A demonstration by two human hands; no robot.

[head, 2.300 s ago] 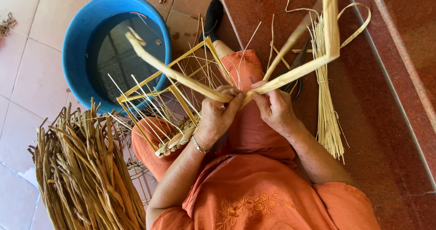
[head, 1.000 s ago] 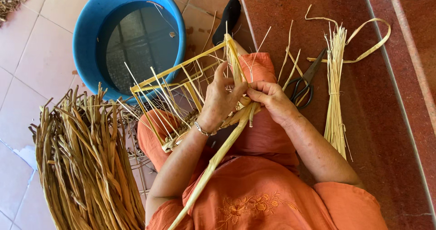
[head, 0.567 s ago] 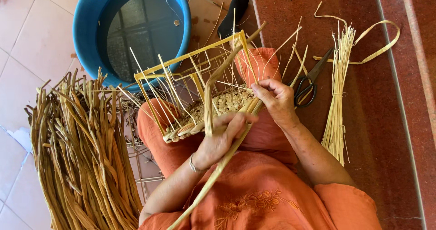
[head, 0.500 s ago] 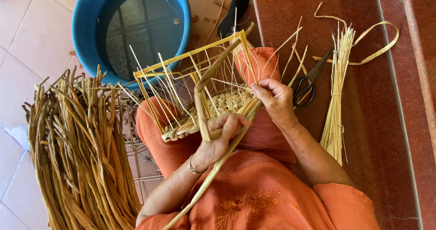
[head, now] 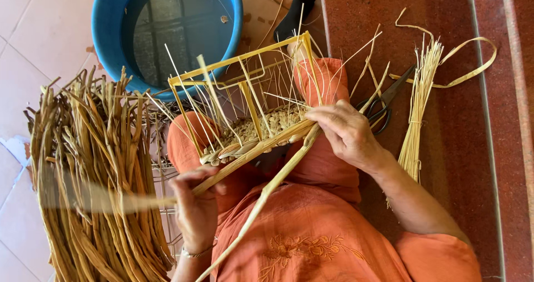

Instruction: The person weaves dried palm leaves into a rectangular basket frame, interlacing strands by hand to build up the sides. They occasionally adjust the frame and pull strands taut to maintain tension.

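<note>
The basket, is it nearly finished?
Not nearly. Only a few woven rows sit low in the yellow frame; the thin uprights above are bare. The left hand pulls a flat strip while the right hand pins it. A big reed pile lies unused.

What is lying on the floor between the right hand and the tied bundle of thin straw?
In the head view, a pair of dark scissors lies between the right hand and the tied straw bundle, on the red floor.

Pale tiled floor [head: 33, 26] left; red-brown step [head: 445, 148] right; daylight.
</note>
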